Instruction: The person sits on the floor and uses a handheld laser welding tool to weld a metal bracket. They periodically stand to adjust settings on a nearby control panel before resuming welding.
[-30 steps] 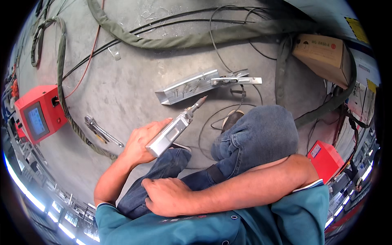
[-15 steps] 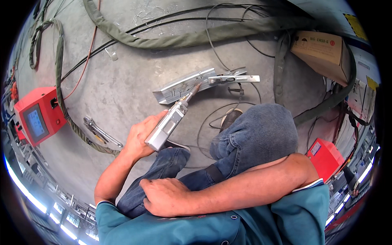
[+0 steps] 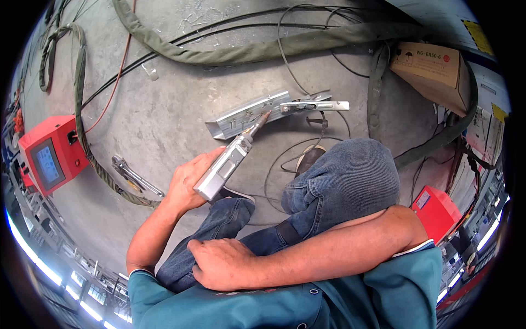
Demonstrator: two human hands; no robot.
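My left hand [image 3: 188, 178] is wrapped round a silver handheld welding gun [image 3: 223, 167]. Its copper-coloured nozzle [image 3: 266, 116] points up and right, and the tip meets or lies just over a slotted metal channel [image 3: 249, 116] on the floor; I cannot tell whether they touch. A metal clamp [image 3: 315, 106], like locking pliers, sits at the channel's right end. Just below it a small dark clamp [image 3: 316, 120] hangs on a cable. In my lap rests my right hand [image 3: 222, 266], fingers curled in, palm hidden, with nothing seen in it.
Left stands a red machine [image 3: 52, 156] with a screen; nearby lies a pair of locking pliers [image 3: 137, 176]. A thick green sleeved hose [image 3: 235, 55] and black cables cross the far floor. Right are a cardboard box [image 3: 433, 74] and a red case [image 3: 436, 213]. My bent knee [image 3: 350, 170] rises close by.
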